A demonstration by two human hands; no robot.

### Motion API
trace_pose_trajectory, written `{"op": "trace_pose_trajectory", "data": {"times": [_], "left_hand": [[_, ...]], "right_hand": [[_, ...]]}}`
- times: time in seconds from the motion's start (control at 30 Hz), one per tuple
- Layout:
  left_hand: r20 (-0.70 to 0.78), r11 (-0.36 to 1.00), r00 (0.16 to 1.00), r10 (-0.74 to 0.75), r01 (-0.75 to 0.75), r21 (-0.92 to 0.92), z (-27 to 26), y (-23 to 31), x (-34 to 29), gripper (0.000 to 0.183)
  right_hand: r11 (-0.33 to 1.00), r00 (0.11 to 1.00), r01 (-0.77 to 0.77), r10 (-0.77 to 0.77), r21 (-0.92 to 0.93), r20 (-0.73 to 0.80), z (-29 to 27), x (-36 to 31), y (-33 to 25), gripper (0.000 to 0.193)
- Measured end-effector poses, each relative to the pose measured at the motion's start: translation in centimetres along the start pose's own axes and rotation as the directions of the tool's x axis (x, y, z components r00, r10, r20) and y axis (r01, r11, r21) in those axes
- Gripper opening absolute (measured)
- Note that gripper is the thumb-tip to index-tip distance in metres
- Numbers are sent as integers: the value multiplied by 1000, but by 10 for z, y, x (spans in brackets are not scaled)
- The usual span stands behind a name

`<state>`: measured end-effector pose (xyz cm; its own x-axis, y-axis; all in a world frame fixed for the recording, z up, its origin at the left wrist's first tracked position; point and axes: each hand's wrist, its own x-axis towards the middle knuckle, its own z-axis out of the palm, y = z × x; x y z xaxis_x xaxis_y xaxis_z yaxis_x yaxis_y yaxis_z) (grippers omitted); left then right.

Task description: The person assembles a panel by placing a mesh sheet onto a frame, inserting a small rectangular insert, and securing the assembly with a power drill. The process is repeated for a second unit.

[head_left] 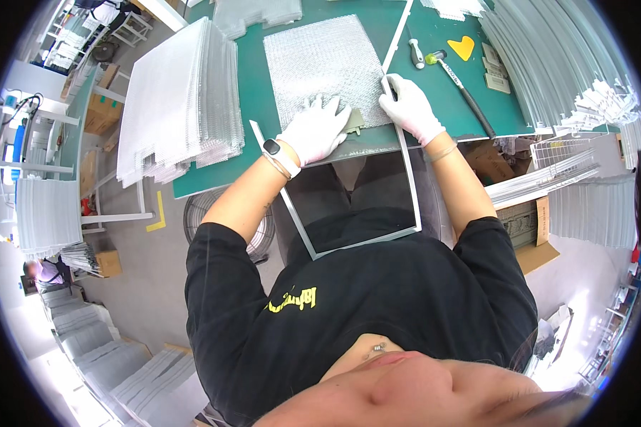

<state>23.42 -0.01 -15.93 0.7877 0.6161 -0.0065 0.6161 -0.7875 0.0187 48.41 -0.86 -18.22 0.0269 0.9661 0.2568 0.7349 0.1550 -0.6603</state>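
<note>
My left hand, in a white glove, lies with its fingers spread on the near part of a silvery mesh sheet. A small olive-green piece sits beside its thumb; whether they touch is unclear. A U-shaped metal frame reaches from the table edge toward my lap, its closed end near my body. My right hand, also gloved, is closed round the frame's right bar by the sheet's right edge. Above that hand a thin pale bar runs away across the table; its joint with the frame is hidden.
On the green table, a stack of mesh sheets stands left. Right lie a screwdriver, a hammer, a yellow heart-shaped piece and olive pieces. Pale strips crowd the far right. A fan stands below.
</note>
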Motion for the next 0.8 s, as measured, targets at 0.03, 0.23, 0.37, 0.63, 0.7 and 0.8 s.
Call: {"op": "trace_pose_trajectory", "data": {"times": [0.03, 0.23, 0.37, 0.63, 0.7, 0.8], "left_hand": [[-49, 1000, 999, 18, -18, -6, 3, -4, 0, 55], [-486, 913, 870, 79, -259, -315, 4, 46, -22, 36], [496, -533, 863, -99, 375, -758, 55, 110, -61, 56], [231, -860, 913, -336, -197, -471, 50, 126, -3, 66], [166, -910, 946, -280, -207, -358, 40, 110, 23, 65], [75, -961, 968, -239, -224, -164, 55, 105, 53, 66]], "right_hand": [[1000, 1000, 14, -14, -17, -2, 0, 0, -2, 40], [996, 998, 61, -60, -65, 23, 1, -9, -1, 34], [984, 993, -36, 16, 175, 114, -13, -42, -18, 33], [817, 970, -235, 228, 527, 81, -26, -130, -52, 63], [674, 963, -255, 240, 694, 122, -12, -141, -37, 62], [473, 962, -234, 239, 849, 133, -2, -141, -26, 61]]}}
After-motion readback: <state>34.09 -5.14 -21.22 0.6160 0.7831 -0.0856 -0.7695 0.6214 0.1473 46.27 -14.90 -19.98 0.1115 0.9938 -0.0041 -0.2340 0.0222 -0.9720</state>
